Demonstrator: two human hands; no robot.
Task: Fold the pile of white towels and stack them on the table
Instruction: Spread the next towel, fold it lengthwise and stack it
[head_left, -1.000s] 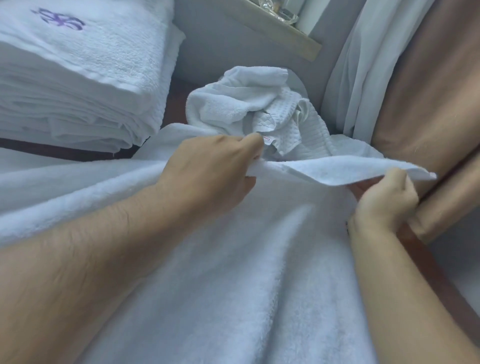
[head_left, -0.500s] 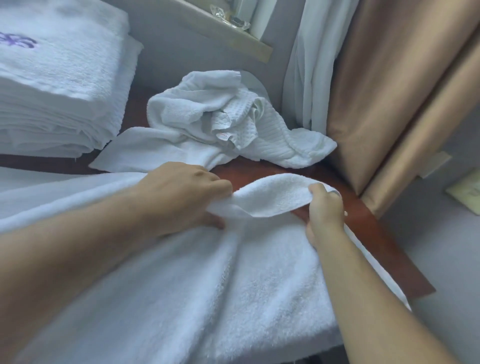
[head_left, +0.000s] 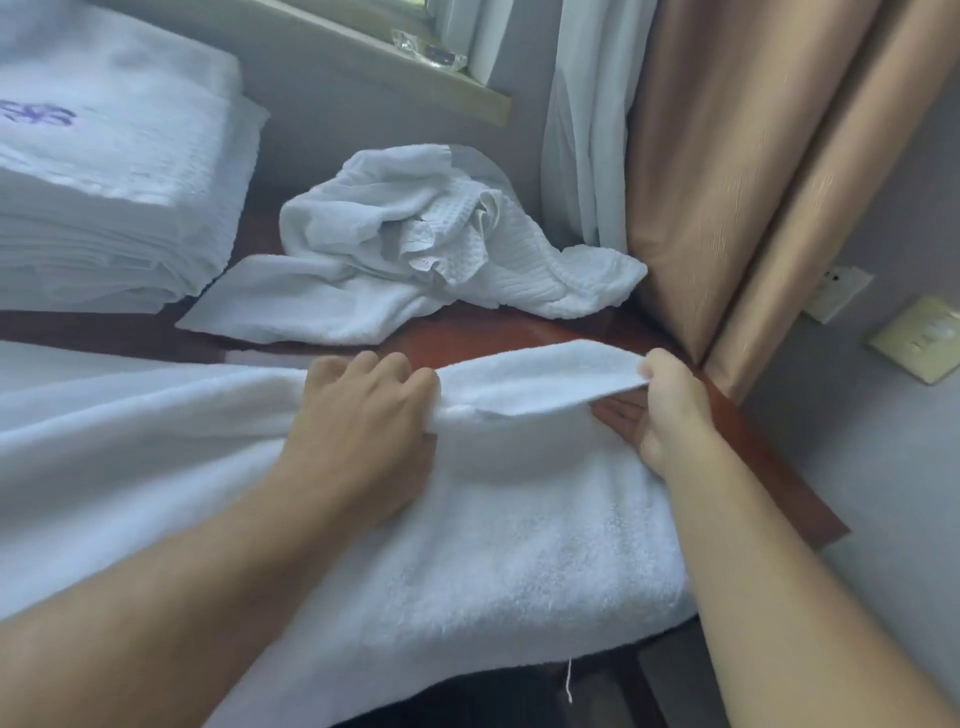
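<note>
1. Two hands on one towel (head_left: 467, 519) right now. It's spread over the near part of the table (head_left: 519, 332) and hangs off the near edge. The left hand (head_left: 363, 415) has its fingers curled into the far hem, and the right hand (head_left: 670, 410) pinches that hem's corner, lifted a bit off the wood.
2. Handling guess: thick terry, soft and floppy, no stiffness at all, probably on the heavy side for a towel. It'll sag anywhere it isn't held, so hem and corners are the spots to grab. Not slippery, nothing to break.
3. Room: beyond the towel there's a bare strip of table, then a crumpled pile (head_left: 426, 254) of unfolded ones. The folded stack (head_left: 114, 197) sits left of that pile, just beside it.
4. Edges: a curtain (head_left: 727, 182) hangs right of the pile, touching it, and the table ends just past the right hand. Pulling toward the near edge looks like the freest direction.
</note>
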